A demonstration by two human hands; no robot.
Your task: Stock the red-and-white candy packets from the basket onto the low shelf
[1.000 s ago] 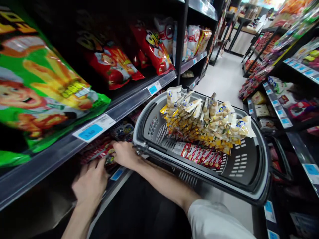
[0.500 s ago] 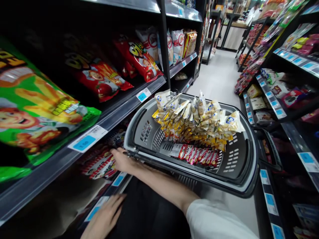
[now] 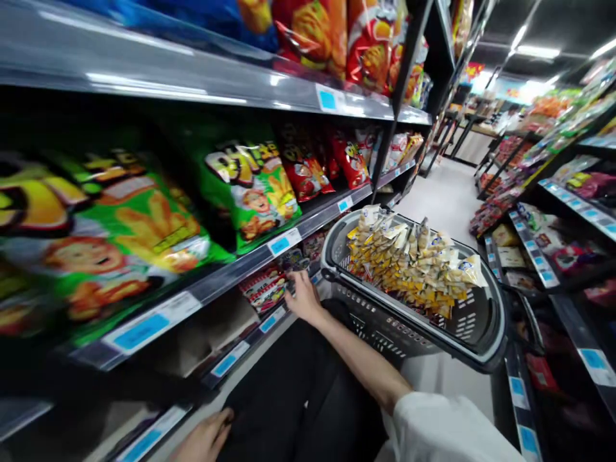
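Note:
My right hand point(image 3: 304, 294) reaches into the low shelf beside the basket. Its fingers curl among small red and dark snack packets point(image 3: 266, 290), and the fingertips are hidden, so I cannot name what they grip. A grey plastic shopping basket point(image 3: 486, 321) sits just right of that hand, piled with yellow-and-white snack packets point(image 3: 414, 269). My left hand point(image 3: 205, 439) is low at the frame's bottom edge, next to the bottom shelf rail point(image 3: 231, 359) and my dark trouser leg point(image 3: 298, 391). Its fingers are loose and hold nothing.
Shelving on the left carries large green chip bags point(image 3: 120, 237), red bags point(image 3: 308, 170) and blue price tags point(image 3: 144, 330). More snack shelves point(image 3: 553, 218) line the right. A pale aisle floor point(image 3: 445, 196) runs ahead between them toward a far counter.
My view has tilted up and pulled back, so an upper shelf shows. My left hand left the low shelf and dropped to the bottom edge. My right hand stayed at the small packets.

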